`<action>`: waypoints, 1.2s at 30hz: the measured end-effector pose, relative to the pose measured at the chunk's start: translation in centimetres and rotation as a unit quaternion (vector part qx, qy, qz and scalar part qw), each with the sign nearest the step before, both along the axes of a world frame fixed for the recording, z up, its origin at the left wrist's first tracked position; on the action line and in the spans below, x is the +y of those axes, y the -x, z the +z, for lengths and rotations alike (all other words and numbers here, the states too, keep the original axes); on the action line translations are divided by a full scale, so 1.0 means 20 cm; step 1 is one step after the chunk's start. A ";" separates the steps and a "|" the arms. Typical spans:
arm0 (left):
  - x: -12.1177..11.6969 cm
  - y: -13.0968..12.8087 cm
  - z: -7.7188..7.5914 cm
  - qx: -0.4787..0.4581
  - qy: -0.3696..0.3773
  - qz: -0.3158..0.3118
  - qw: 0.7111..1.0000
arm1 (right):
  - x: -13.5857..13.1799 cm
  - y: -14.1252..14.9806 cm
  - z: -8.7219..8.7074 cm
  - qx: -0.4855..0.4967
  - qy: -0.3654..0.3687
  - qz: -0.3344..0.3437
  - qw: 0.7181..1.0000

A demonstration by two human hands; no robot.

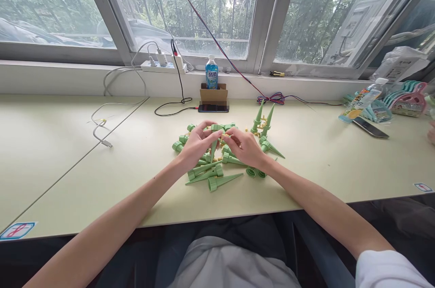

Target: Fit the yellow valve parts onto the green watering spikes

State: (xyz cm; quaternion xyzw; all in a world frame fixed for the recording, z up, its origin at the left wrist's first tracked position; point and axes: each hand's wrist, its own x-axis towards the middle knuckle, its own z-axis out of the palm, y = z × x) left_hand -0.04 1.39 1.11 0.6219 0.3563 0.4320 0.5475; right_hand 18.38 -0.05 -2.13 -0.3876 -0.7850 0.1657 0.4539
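Observation:
My left hand (200,141) is closed around a green plastic spike (214,149), whose ribbed cap is up and whose point hangs down. Fingers of my right hand (245,144) pinch a small yellow piece (223,135) against the cap end of that spike. Below both hands lies a loose pile of similar green spikes with ribbed caps (217,183), some partly hidden by my hands. Right of my right hand, two green spikes (263,119) stand points up beside small yellow parts. Two round green caps (255,173) lie near my right wrist.
A phone (213,108) on a cable lies before a small cardboard box (214,93) and a blue bottle (211,72). Further right are coiled wires (272,98), another phone (370,127), a clear bottle (365,96) and pink-and-teal plastic items (408,100). A white cable (102,124) lies left. Another person's hand shows at the right edge.

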 end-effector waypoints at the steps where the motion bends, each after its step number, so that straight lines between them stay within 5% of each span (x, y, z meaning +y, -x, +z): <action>1: 0.00 0.00 0.00 0.000 0.001 -0.001 1.000 | 0.00 0.00 0.00 -0.003 -0.001 -0.001 1.000; 36: 0.00 -0.01 -0.02 0.027 -0.013 0.016 0.999 | 0.00 0.00 0.00 0.006 0.013 0.000 1.000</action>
